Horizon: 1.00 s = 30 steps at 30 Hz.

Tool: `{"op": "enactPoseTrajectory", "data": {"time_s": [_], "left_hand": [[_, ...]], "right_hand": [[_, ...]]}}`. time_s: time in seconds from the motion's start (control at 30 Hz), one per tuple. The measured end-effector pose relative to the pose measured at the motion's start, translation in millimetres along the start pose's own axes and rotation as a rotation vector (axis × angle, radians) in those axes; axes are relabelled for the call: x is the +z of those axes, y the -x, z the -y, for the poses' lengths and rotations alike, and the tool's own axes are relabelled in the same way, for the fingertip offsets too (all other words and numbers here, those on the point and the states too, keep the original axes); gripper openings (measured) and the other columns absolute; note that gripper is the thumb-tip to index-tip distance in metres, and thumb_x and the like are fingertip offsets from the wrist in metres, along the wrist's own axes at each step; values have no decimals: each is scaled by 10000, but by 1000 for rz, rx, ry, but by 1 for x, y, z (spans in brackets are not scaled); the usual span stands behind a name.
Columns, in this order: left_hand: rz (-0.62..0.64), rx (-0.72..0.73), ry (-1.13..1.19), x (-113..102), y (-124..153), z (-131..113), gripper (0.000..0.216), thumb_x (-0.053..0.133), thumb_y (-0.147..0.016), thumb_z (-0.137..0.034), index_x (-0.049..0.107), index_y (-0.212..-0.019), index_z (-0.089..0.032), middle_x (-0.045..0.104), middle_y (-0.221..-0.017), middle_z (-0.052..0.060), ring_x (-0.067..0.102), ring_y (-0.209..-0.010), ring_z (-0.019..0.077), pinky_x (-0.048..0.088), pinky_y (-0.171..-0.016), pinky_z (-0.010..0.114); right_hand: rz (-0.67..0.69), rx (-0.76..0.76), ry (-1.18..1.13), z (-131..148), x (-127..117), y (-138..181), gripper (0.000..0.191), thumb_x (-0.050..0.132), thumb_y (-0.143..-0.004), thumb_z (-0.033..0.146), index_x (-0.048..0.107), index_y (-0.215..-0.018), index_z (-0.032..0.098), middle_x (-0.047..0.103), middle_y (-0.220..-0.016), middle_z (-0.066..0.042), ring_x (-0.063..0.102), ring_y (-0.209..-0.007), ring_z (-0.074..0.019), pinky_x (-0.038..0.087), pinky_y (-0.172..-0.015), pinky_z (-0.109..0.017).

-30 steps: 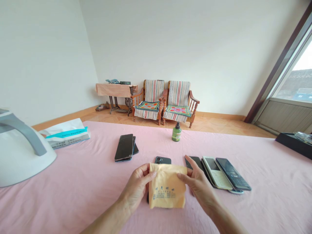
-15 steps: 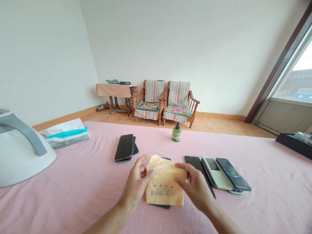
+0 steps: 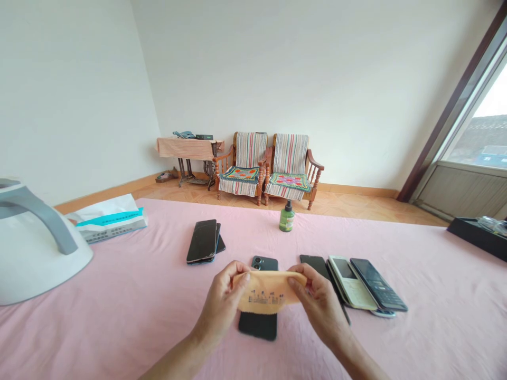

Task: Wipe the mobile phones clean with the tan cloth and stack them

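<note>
I hold a yellow cloth [image 3: 264, 293] low in the middle of the frame, my left hand [image 3: 222, 303] and right hand [image 3: 320, 301] pinching its top corners. It looks soft, light and floppy; corners grip best. A black phone [image 3: 258, 323] lies just under it, slick and breakable, on the pink sheet [image 3: 130, 295].

A small yellow cleaning cloth with dark print [image 3: 266, 297] is stretched between the left hand [image 3: 224, 306] and the right hand [image 3: 320, 303], each pinching an upper corner. Just below and behind it a black smartphone [image 3: 259, 306] lies face down (camera end far) on the pink-covered table [image 3: 130, 295]. To the right lies a row of four phones [image 3: 352, 285]; far left, a stack of dark smartphones [image 3: 204, 240]. A green pump bottle [image 3: 286, 217] stands farther back.
</note>
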<state>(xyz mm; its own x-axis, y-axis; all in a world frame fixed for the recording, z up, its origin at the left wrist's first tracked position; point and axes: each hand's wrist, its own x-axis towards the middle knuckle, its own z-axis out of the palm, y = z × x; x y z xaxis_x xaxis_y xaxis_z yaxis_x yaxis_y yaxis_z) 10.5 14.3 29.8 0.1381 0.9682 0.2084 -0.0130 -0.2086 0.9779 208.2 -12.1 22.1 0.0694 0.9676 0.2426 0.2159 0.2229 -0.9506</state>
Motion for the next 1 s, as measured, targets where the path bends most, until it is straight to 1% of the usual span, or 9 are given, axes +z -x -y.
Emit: {"op": "enactPoseTrajectory", "data": {"time_s": [0.07,0.2,0.33,0.4,0.57,0.67,0.77,0.93,1.0], "left_hand": [[87,-133,250,2,0,0,207,663,-784,-373,581,-739,-187,555,-640,-27,525,-625,140,392,-612,219],[253,-352,621,8,3,4,233,735,-739,-365,581,-765,-191,580,-674,-30,531,-593,105,389,-585,195],[353,-395,672,13,9,8,226,795,-685,-313,628,-758,-179,622,-1041,24,597,-718,124,432,-647,220],[360,-389,647,14,11,10,229,816,-657,-299,648,-755,-176,583,-1180,41,619,-821,166,446,-704,249],[373,-357,573,14,12,10,190,793,-692,-302,668,-761,-175,630,-1123,72,619,-913,213,439,-777,277],[372,-325,562,14,12,11,193,789,-697,-304,672,-769,-169,653,-1032,67,618,-871,198,436,-740,257],[301,-310,544,15,10,11,225,802,-679,-314,670,-764,-153,655,-779,22,582,-691,131,409,-637,206],[87,-365,568,13,6,13,264,789,-682,-353,621,-741,-157,618,-650,-10,546,-582,109,409,-589,210],[56,-361,579,12,5,15,268,783,-689,-354,614,-758,-158,627,-683,-2,569,-615,124,428,-608,224]], "right_hand": [[22,75,-245,1,4,1,277,566,-839,470,554,-880,197,541,-712,8,472,-617,-126,362,-558,-229],[141,182,-599,4,13,7,271,593,-845,438,523,-830,177,526,-710,24,459,-608,-85,351,-562,-190],[224,276,-713,5,26,15,325,633,-815,436,490,-981,195,613,-765,-3,527,-598,-99,387,-568,-210],[198,296,-681,4,31,17,470,663,-782,454,427,-1113,217,635,-746,-1,548,-563,-113,385,-536,-214],[95,322,-496,4,34,18,686,730,-704,445,360,-1229,205,609,-642,38,563,-531,-130,368,-508,-212],[117,360,-461,3,33,18,668,715,-718,435,378,-1243,195,601,-652,34,548,-529,-120,369,-505,-212],[117,341,-408,2,32,18,594,685,-739,446,430,-1212,192,560,-643,40,540,-548,-126,386,-516,-225],[8,70,-156,5,36,24,357,617,-786,470,581,-1028,210,622,-994,-71,578,-906,-224,454,-742,-304],[31,5,-109,6,41,27,360,650,-761,452,588,-1022,212,632,-988,-64,575,-919,-228,447,-782,-309]]}}
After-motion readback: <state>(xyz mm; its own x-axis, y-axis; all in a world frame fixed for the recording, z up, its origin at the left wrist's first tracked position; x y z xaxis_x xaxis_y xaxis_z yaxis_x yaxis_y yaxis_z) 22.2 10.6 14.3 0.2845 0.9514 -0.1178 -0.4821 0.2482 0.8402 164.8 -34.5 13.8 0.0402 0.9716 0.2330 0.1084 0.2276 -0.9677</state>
